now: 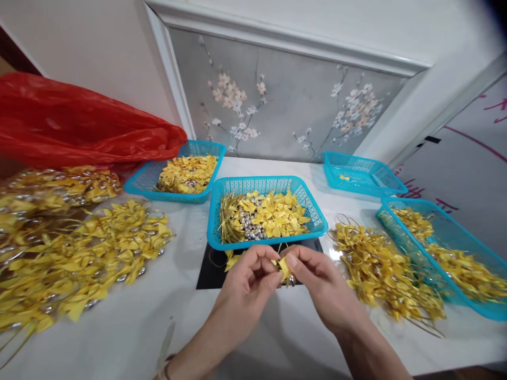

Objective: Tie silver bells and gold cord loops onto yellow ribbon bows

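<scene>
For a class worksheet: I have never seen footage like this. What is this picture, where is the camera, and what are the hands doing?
No machine here: a person works with bare hands, and a camera worn on their head looks down at them. The left hand and right hand together pinch a small yellow bow. Just beyond them a blue basket holds more bows, silvery beads and gold strings. Three other blue baskets stand around it. Loose bow heaps lie on the white table at both sides, and a red plastic bag lies far left.
</scene>
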`<state>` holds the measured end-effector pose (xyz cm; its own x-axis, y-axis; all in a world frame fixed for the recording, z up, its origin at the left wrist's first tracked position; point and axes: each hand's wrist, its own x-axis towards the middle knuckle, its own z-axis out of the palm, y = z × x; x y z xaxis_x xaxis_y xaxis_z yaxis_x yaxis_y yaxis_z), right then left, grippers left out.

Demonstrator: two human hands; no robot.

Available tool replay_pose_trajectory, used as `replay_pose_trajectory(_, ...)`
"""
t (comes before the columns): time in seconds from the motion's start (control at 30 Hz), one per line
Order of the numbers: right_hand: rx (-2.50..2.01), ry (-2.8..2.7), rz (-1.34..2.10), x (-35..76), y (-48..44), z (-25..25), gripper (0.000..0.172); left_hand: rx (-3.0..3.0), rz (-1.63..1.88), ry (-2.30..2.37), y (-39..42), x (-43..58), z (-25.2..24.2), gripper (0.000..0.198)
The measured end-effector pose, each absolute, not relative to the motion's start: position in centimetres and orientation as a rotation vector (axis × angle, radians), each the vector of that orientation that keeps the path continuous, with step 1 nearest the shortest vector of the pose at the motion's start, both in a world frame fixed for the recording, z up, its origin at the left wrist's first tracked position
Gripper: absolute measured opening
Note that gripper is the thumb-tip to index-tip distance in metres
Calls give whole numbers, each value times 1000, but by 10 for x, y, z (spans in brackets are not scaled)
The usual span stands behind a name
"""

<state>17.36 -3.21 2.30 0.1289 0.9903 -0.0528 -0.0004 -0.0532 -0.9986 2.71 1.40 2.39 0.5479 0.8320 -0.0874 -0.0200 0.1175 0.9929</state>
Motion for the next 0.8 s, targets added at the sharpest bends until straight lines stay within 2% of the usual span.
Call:
replay_pose_trajectory(0.1, -1251, -944, 1191, 169, -31, 18, 36, 1324, 765, 782, 10, 28, 25, 6)
replay_pose_trajectory(0.3, -1213, -868, 1217, 164, -30, 18, 38, 1284, 784, 757, 9, 30, 25, 13)
replay_pose_trajectory(0.8, -1423, -1180, 892, 171, -28, 22, 31, 1491, 880, 879, 12, 29, 18, 10)
